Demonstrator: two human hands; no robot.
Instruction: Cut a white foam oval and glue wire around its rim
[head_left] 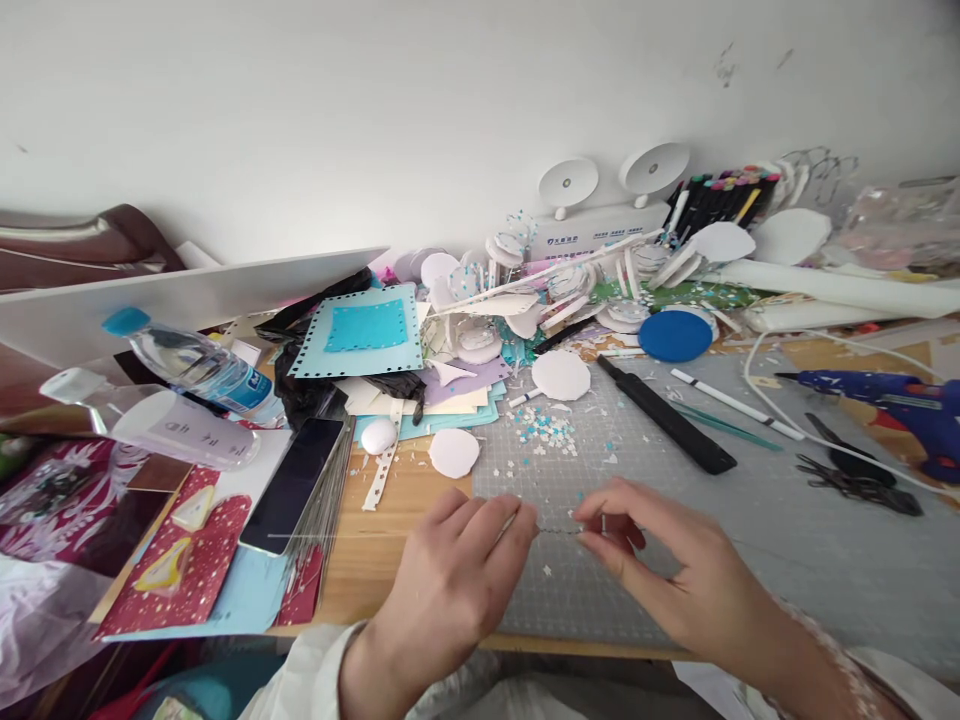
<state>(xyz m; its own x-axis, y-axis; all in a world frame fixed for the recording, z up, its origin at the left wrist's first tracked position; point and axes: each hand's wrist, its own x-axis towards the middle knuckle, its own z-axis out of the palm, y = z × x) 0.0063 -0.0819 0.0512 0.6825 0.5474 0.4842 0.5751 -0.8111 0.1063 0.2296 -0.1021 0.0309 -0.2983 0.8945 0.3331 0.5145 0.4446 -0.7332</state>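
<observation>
1. Nearest the camera, my left hand has its fingers curled closed on a thin twisted wire; my right hand pinches it between thumb and forefinger.
2. I seem to be twisting the wire, held over the grey cutting mat; the next move calls for a firm pinch and even tension.
3. Tiny confetti pieces litter the mat on my wooden table.
4. Behind stands a white wall.

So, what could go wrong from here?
The thin twisted wire between the left grip and right grip might kink or slip. A stray sleeve could scatter the loose white and blue bits lying ahead. The white cord near the glue gun loops over the mat, so it might snag something.
</observation>
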